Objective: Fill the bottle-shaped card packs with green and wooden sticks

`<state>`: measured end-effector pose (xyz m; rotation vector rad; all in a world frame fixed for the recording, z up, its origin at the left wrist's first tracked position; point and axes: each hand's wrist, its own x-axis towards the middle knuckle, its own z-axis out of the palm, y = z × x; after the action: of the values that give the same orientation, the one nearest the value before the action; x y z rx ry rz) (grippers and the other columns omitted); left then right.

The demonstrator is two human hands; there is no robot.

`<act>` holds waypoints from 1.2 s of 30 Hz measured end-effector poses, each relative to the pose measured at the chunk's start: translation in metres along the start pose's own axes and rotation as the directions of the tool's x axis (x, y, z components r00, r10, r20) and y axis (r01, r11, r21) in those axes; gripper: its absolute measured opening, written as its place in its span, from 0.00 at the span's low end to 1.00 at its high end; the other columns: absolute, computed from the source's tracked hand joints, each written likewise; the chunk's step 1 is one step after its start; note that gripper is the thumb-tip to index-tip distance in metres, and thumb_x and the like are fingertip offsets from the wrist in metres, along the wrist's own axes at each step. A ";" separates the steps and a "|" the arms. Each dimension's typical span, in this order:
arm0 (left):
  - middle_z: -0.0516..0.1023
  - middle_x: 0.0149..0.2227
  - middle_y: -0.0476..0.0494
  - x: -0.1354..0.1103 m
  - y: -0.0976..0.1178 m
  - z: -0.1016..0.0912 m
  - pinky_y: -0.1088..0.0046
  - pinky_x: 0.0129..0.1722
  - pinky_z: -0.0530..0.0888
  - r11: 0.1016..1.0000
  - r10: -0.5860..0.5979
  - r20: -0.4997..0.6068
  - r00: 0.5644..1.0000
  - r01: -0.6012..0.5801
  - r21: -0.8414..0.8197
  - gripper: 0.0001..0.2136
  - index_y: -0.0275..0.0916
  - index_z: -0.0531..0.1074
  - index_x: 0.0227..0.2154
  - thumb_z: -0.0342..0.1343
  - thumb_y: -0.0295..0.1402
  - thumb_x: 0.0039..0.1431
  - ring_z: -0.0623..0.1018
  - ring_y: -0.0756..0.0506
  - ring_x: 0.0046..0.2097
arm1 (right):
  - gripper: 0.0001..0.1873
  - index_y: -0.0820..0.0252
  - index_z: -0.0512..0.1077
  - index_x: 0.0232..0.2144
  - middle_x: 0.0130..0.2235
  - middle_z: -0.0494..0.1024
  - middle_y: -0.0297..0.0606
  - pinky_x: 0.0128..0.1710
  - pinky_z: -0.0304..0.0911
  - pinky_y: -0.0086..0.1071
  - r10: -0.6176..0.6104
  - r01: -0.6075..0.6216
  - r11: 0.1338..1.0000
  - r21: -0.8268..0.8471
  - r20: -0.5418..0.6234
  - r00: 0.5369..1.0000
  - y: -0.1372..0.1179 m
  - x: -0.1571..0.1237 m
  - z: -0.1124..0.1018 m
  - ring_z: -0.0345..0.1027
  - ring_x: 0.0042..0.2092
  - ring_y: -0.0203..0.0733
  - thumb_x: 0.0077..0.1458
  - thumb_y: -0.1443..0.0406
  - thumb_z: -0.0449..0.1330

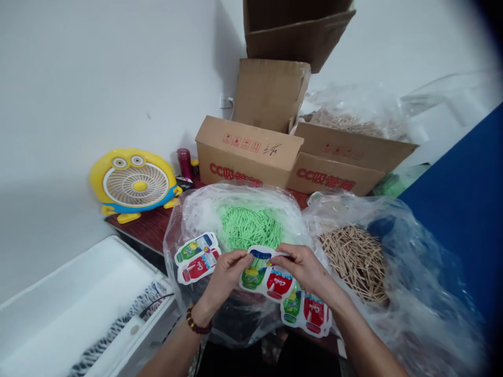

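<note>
Between my two hands is a die-cut candy packet (254,271) printed with a green lemon drink and a red cola cup. My left hand (230,269) pinches its upper left edge, and my right hand (301,264) pinches its top right. Just behind it, a clear plastic bag (192,209) holds many thin green sticks (251,226). A stack of similar packets (196,257) lies to the left on the bag. More such packets (306,311) lie below my right hand. To the right, another bag holds light brown sticks (353,262).
Two open cardboard boxes (243,157) with red print stand at the back, with more cartons (271,94) above. A yellow fan (137,183) sits at the table's left end beside a dark red bottle (184,163). A white foam box (78,298) stands at lower left, a blue panel (463,209) at right.
</note>
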<state>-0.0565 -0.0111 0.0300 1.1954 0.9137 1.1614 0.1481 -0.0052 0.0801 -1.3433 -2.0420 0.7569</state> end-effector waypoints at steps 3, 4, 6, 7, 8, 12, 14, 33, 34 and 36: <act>0.76 0.28 0.48 0.001 -0.003 0.000 0.76 0.31 0.68 0.979 -0.133 0.139 0.981 0.152 -0.137 0.11 0.35 0.77 0.33 0.62 0.38 0.52 0.72 0.49 0.29 | 0.15 0.59 0.69 0.23 0.21 0.67 0.28 0.23 0.48 0.26 0.047 -0.056 0.989 0.138 0.062 0.997 0.003 -0.001 -0.001 0.56 0.24 0.32 0.55 0.56 0.58; 0.78 0.30 0.46 0.001 -0.003 0.000 0.75 0.32 0.69 0.970 -0.161 0.184 0.970 0.190 -0.151 0.12 0.34 0.77 0.35 0.63 0.37 0.50 0.73 0.48 0.30 | 0.15 0.60 0.70 0.24 0.22 0.67 0.28 0.23 0.48 0.26 0.059 -0.069 0.985 0.160 0.069 0.996 0.004 -0.002 -0.001 0.57 0.24 0.32 0.55 0.56 0.58; 0.79 0.31 0.44 0.000 -0.003 0.002 0.74 0.33 0.70 0.960 -0.185 0.230 0.956 0.225 -0.164 0.13 0.33 0.77 0.37 0.65 0.35 0.49 0.75 0.48 0.31 | 0.14 0.60 0.70 0.24 0.22 0.68 0.28 0.24 0.50 0.26 0.077 -0.090 0.977 0.192 0.078 0.994 0.007 -0.003 0.000 0.58 0.25 0.32 0.54 0.56 0.59; 0.80 0.32 0.43 0.000 -0.003 0.003 0.74 0.34 0.71 0.956 -0.189 0.234 0.954 0.233 -0.179 0.14 0.33 0.77 0.39 0.65 0.34 0.49 0.76 0.47 0.31 | 0.13 0.60 0.71 0.25 0.23 0.68 0.29 0.24 0.50 0.26 0.084 -0.100 0.971 0.218 0.085 0.993 0.009 -0.003 0.001 0.58 0.25 0.32 0.54 0.56 0.59; 0.80 0.32 0.43 -0.001 -0.003 0.004 0.73 0.34 0.71 0.951 -0.192 0.233 0.953 0.240 -0.196 0.15 0.33 0.77 0.40 0.65 0.34 0.49 0.76 0.47 0.32 | 0.13 0.60 0.71 0.27 0.24 0.69 0.29 0.24 0.51 0.26 0.090 -0.111 0.962 0.249 0.093 0.992 0.011 -0.004 0.001 0.59 0.26 0.33 0.54 0.56 0.59; 0.80 0.33 0.43 -0.004 -0.006 0.009 0.73 0.34 0.72 0.954 -0.196 0.197 0.961 0.233 -0.190 0.14 0.34 0.76 0.41 0.63 0.34 0.51 0.77 0.46 0.32 | 0.12 0.59 0.71 0.29 0.25 0.70 0.29 0.24 0.52 0.25 0.128 -0.162 0.917 0.365 0.114 0.985 0.019 -0.005 0.003 0.60 0.26 0.33 0.52 0.56 0.61; 0.81 0.33 0.42 -0.005 -0.010 0.011 0.73 0.34 0.72 0.962 -0.184 0.176 0.967 0.214 -0.169 0.12 0.33 0.76 0.38 0.62 0.35 0.52 0.77 0.46 0.32 | 0.12 0.60 0.71 0.28 0.25 0.70 0.29 0.24 0.52 0.25 0.152 -0.187 0.902 0.390 0.120 0.981 0.023 -0.005 0.003 0.60 0.26 0.32 0.52 0.57 0.61; 0.82 0.32 0.41 -0.005 -0.020 0.021 0.69 0.36 0.74 0.946 -0.299 0.215 0.930 0.319 -0.063 0.12 0.31 0.78 0.35 0.66 0.30 0.46 0.79 0.44 0.33 | 0.12 0.61 0.71 0.26 0.23 0.67 0.27 0.25 0.52 0.25 0.137 -0.181 0.909 0.374 0.143 0.980 0.044 -0.028 -0.013 0.58 0.26 0.31 0.54 0.58 0.59; 0.82 0.32 0.41 -0.005 -0.019 0.022 0.69 0.37 0.74 0.942 -0.309 0.228 0.924 0.330 -0.062 0.12 0.31 0.78 0.35 0.66 0.30 0.46 0.79 0.44 0.33 | 0.12 0.62 0.70 0.26 0.23 0.66 0.27 0.25 0.52 0.25 0.130 -0.176 0.914 0.364 0.148 0.980 0.045 -0.030 -0.014 0.58 0.26 0.31 0.54 0.58 0.59; 0.82 0.34 0.41 -0.005 -0.016 0.028 0.70 0.37 0.74 0.935 -0.327 0.254 0.910 0.351 -0.055 0.13 0.32 0.77 0.37 0.66 0.31 0.46 0.79 0.44 0.34 | 0.11 0.62 0.71 0.26 0.24 0.67 0.28 0.26 0.52 0.25 0.127 -0.172 0.923 0.343 0.150 0.981 0.047 -0.035 -0.015 0.58 0.27 0.31 0.54 0.60 0.59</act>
<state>-0.0277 -0.0214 0.0183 1.0206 0.8281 0.7535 0.1983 -0.0198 0.0511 -1.2754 -1.7934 1.2420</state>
